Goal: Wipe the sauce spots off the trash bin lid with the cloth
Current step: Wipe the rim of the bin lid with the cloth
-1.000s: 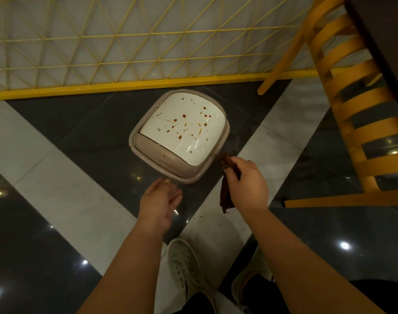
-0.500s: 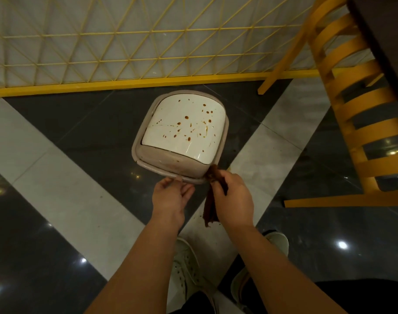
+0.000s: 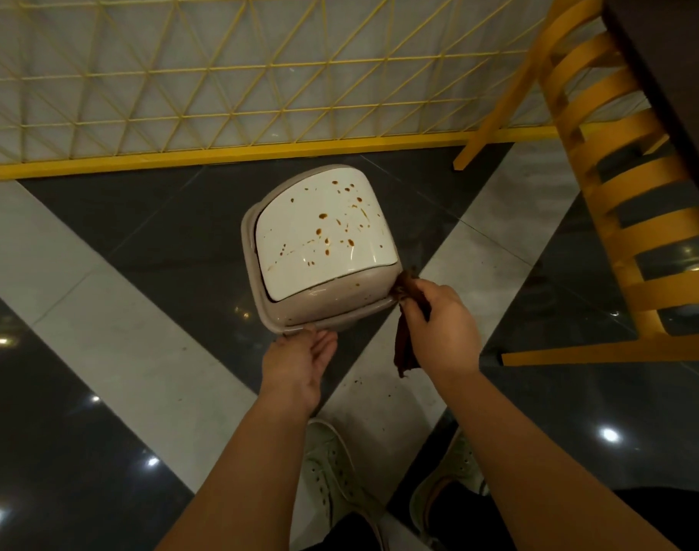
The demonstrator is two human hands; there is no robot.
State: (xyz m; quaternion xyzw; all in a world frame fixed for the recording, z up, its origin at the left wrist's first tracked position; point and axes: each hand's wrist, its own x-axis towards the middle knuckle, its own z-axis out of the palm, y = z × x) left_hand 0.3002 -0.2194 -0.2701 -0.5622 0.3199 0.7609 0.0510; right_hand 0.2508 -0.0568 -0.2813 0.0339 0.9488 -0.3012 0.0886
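Note:
A beige trash bin with a white swing lid (image 3: 320, 236) stands on the floor in front of me. Several brown sauce spots (image 3: 346, 222) dot the lid, mostly toward its far right. My left hand (image 3: 298, 361) holds the bin's near rim from below, fingers tucked under the edge. My right hand (image 3: 439, 326) grips a dark brown cloth (image 3: 405, 347). The cloth's top end touches the bin's near right corner and the rest hangs down beside my palm.
A yellow wooden chair (image 3: 626, 200) stands close on the right beside a dark table edge (image 3: 670, 73). A yellow lattice partition (image 3: 228, 73) runs behind the bin. My white shoes (image 3: 332, 471) are on the glossy grey-and-white tiled floor.
My left hand reached forward and took the bin's near rim, and the bin turned. My right hand brought the cloth up to the bin's near right corner.

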